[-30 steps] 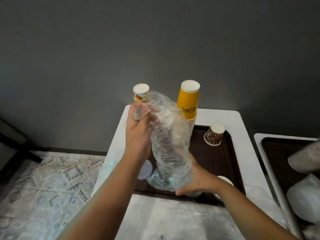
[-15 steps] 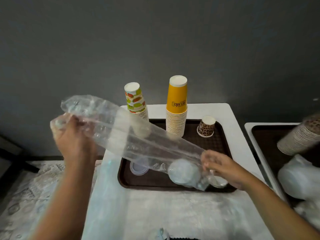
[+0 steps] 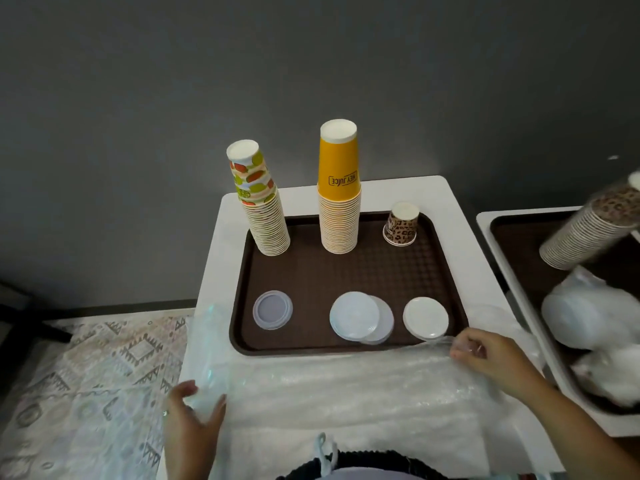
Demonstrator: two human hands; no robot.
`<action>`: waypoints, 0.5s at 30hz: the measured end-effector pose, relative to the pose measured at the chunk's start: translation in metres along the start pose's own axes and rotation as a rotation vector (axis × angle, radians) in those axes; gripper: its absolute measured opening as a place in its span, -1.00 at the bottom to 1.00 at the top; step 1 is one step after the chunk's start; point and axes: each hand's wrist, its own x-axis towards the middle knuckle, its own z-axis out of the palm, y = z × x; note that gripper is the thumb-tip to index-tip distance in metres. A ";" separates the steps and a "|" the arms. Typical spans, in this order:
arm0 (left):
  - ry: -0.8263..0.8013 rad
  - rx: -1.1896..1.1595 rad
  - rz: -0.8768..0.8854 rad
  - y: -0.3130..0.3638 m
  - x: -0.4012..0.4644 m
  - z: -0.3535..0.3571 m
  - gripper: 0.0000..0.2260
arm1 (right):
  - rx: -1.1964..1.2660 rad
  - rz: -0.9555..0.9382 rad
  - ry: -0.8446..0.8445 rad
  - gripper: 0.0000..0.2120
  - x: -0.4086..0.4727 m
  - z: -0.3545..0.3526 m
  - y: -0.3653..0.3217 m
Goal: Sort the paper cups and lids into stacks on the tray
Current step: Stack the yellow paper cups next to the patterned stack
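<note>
Left hand [image 3: 192,415]: at 7 o'clock of the brown tray [image 3: 311,271], at the near left edge of the white table [image 3: 457,202]. Thumb and fingers are curled round the left end of a clear plastic sleeve [image 3: 346,386], which it grips. Right hand [image 3: 485,355]: at 4 o'clock of the tray, just beyond its near right corner. Fingertips are drawn together and pinch the right end of the same sleeve. The sleeve lies flat across the table between the two hands, along the near rim of the tray.

Tray contents, far row, all cups inverted:
- Fruit-print cup stack [image 3: 265,209] at 11 o'clock, leaning slightly left.
- Yellow cup stack [image 3: 338,195] at 12 o'clock, upright, the tallest.
- Leopard-print cup [image 3: 401,225] at 1 o'clock; whether it is one cup or several nested cannot be told.

Tray contents, near row:
- Clear lid [image 3: 272,310] at 8 o'clock.
- Translucent lids [image 3: 360,317] at 6 o'clock, at least two, overlapping and offset.
- White lid [image 3: 425,318] at 5 o'clock, close to the right hand but apart from it.

At 3 o'clock, well apart, a second table [image 3: 485,220] carries a second tray [image 3: 512,244] with a tilted leopard-print stack [image 3: 588,233] and white plastic-wrapped bundles [image 3: 581,317]. A patterned rug [image 3: 86,375] covers the floor at 8 o'clock. A grey wall [image 3: 173,98] stands behind.
</note>
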 end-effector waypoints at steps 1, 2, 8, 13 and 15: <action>0.029 0.103 0.051 0.007 0.001 -0.003 -0.44 | -0.022 0.017 0.017 -0.76 -0.002 0.000 -0.002; 0.062 0.227 0.128 0.009 0.005 -0.004 -0.32 | -0.050 0.038 0.041 -0.72 -0.003 0.000 -0.004; -0.048 0.383 0.850 0.065 0.011 -0.008 -0.27 | -0.369 -0.394 0.487 -0.40 -0.018 0.006 -0.054; -0.369 0.550 1.236 0.073 -0.010 0.061 -0.24 | -0.562 -0.752 0.144 -0.41 -0.023 0.096 -0.074; -0.458 0.618 1.246 0.065 -0.012 0.084 -0.21 | -0.703 -0.748 0.070 -0.31 -0.017 0.121 -0.062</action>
